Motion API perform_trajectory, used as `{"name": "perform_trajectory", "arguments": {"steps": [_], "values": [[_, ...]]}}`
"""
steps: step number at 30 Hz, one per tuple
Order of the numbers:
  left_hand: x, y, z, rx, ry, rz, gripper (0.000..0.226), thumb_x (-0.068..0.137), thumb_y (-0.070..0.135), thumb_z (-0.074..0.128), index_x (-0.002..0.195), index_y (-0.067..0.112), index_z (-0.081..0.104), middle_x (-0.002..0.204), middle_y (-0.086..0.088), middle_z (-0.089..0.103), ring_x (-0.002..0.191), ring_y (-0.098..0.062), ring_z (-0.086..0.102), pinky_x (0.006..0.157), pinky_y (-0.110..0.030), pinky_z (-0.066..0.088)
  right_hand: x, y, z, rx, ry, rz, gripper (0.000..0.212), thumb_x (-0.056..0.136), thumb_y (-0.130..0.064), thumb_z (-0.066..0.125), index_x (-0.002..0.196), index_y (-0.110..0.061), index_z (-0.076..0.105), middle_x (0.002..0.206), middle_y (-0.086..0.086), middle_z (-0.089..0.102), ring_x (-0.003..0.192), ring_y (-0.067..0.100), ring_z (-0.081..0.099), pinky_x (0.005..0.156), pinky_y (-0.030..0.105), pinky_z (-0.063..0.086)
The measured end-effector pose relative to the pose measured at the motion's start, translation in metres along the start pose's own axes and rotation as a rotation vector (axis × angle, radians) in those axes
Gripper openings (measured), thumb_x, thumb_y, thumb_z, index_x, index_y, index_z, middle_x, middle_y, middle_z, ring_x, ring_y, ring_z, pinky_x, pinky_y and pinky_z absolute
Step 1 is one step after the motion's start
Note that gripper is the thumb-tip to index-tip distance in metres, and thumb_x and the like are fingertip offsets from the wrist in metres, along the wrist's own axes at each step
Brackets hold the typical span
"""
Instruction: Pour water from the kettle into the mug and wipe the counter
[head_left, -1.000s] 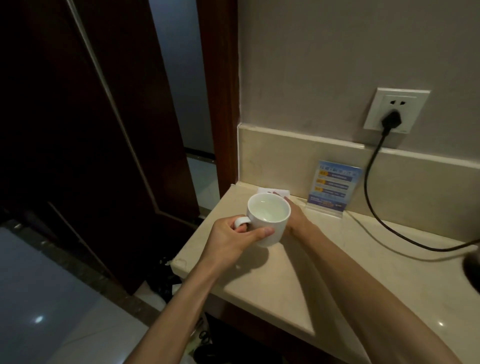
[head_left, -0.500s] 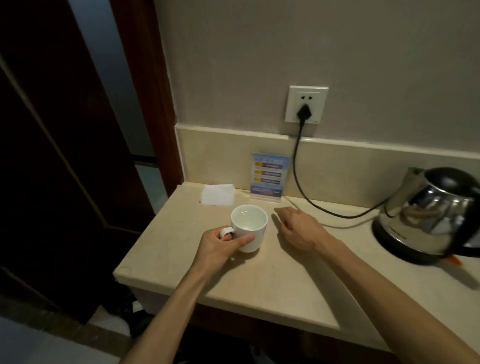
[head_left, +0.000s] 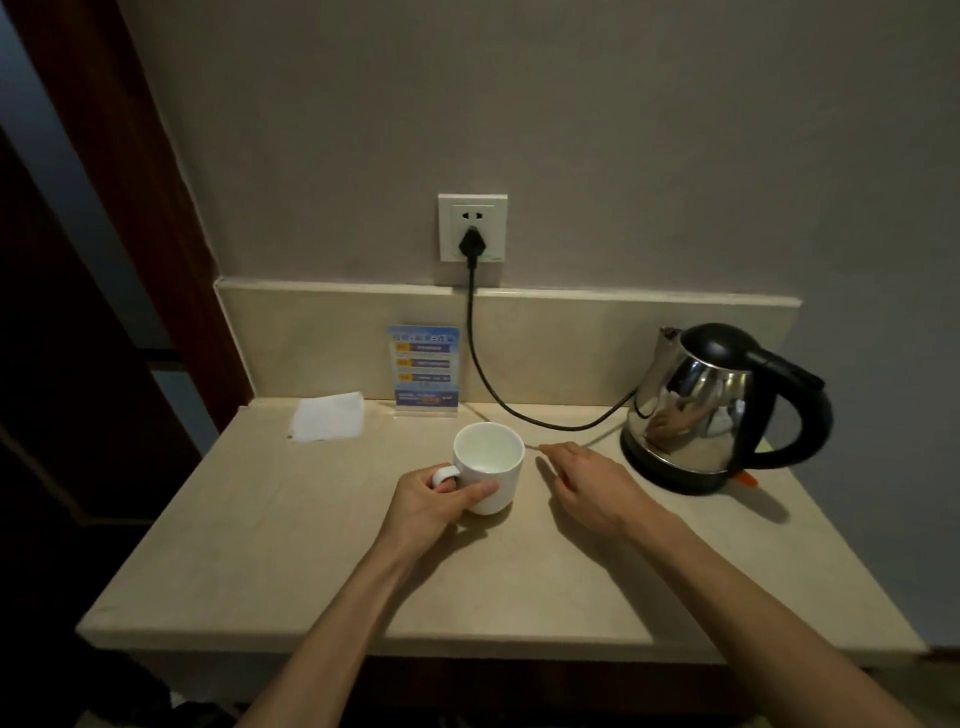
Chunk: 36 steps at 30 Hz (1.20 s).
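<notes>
Smooth beige counter; round white mug; shiny steel kettle

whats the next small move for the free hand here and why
Probably reach the right hand across to the kettle handle and grip it. The left hand already holds the mug upright on the counter, the right hand is empty and open between mug and kettle, and the kettle sits untouched on its base.

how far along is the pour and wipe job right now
Early. Done: the white mug stands upright on the counter. In hand: the left hand grips the mug by its handle; the right hand lies open between mug and kettle. Left: the kettle sits untouched on its base, so pouring remains, then wiping; the white napkin lies unused.
</notes>
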<state>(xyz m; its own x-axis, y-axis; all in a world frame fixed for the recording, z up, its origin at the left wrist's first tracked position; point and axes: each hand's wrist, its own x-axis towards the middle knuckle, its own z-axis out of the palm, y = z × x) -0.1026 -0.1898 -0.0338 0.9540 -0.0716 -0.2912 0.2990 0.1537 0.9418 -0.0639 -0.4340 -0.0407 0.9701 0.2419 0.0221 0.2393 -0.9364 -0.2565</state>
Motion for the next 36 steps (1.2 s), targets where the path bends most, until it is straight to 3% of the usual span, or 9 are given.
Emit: {"name": "perform_trajectory", "arguments": {"steps": [4,9,13,15,19,24,30,32,36], "values": [[0.005,-0.005,0.012,0.089,-0.020,0.031,0.041,0.066,0.022,0.099,0.102,0.012,0.084,0.100,-0.008,0.084,0.107,-0.039,0.074,0.090,-0.063,0.063,-0.011,0.013,-0.004,-0.016,0.015,0.021,0.049,0.108,-0.044,0.031,0.150,-0.025,0.046,0.147,0.003,0.057,0.129,0.023,0.056,0.102,0.044,0.050],[0.004,-0.008,0.021,0.168,-0.040,0.060,0.024,0.077,0.014,0.092,0.097,0.020,0.081,0.090,0.006,0.085,0.103,-0.027,0.074,0.097,-0.053,0.062,-0.018,0.019,-0.003,-0.044,-0.014,0.030,0.047,0.105,-0.033,0.037,0.150,-0.021,0.045,0.151,0.004,0.052,0.130,0.024,0.053,0.104,0.041,0.049],[0.003,-0.009,0.019,0.221,-0.060,0.097,0.018,0.081,0.014,0.089,0.095,0.021,0.080,0.088,0.008,0.083,0.090,-0.014,0.076,0.076,-0.026,0.063,-0.021,0.015,-0.003,-0.069,-0.054,0.035,0.047,0.103,-0.029,0.041,0.149,-0.019,0.045,0.149,0.008,0.052,0.130,0.026,0.051,0.106,0.042,0.047],[0.003,-0.010,0.016,0.277,-0.065,0.129,0.018,0.082,0.015,0.089,0.097,0.009,0.081,0.087,0.008,0.083,0.079,-0.008,0.074,0.067,-0.017,0.058,-0.021,0.014,0.000,-0.089,-0.052,0.031,0.046,0.103,-0.029,0.041,0.147,-0.017,0.047,0.146,0.010,0.052,0.128,0.027,0.051,0.105,0.042,0.048],[0.002,-0.009,0.014,0.354,-0.020,0.152,0.043,0.076,0.024,0.095,0.107,0.000,0.077,0.098,-0.008,0.082,0.087,-0.024,0.075,0.072,-0.030,0.063,-0.020,0.012,0.002,-0.108,-0.067,0.040,0.046,0.103,-0.030,0.041,0.147,-0.017,0.047,0.150,0.011,0.048,0.131,0.028,0.050,0.107,0.042,0.047],[0.000,-0.007,0.013,0.591,0.075,0.213,0.055,0.068,0.042,0.097,0.104,0.014,0.067,0.107,-0.002,0.073,0.095,-0.017,0.069,0.085,-0.037,0.062,-0.022,0.005,-0.001,-0.116,-0.097,0.068,0.044,0.104,-0.029,0.041,0.145,-0.015,0.048,0.148,0.012,0.049,0.130,0.029,0.051,0.106,0.044,0.047],[-0.011,0.006,-0.005,0.925,0.034,0.202,0.091,0.076,0.041,0.093,0.150,0.017,0.046,0.151,-0.003,0.047,0.134,-0.023,0.056,0.106,-0.036,0.049,-0.030,0.000,-0.006,-0.096,-0.108,0.095,0.038,0.102,-0.031,0.042,0.135,-0.017,0.055,0.133,0.009,0.055,0.114,0.025,0.056,0.097,0.043,0.052],[-0.014,0.009,-0.021,0.995,0.063,0.150,0.074,0.088,0.032,0.084,0.150,0.014,0.047,0.152,-0.008,0.050,0.135,-0.026,0.058,0.106,-0.038,0.052,-0.033,0.002,-0.009,-0.043,-0.113,0.107,0.038,0.101,-0.034,0.046,0.135,-0.021,0.057,0.133,0.005,0.056,0.113,0.023,0.057,0.096,0.040,0.052],[-0.022,0.034,-0.042,0.770,0.260,0.057,0.027,0.104,0.035,0.062,0.115,0.010,0.066,0.113,-0.012,0.073,0.092,-0.024,0.069,0.092,-0.044,0.060,-0.035,0.002,-0.037,0.209,0.011,0.164,0.027,0.100,-0.030,0.051,0.120,-0.017,0.064,0.117,0.003,0.066,0.101,0.018,0.064,0.091,0.037,0.055]]}}
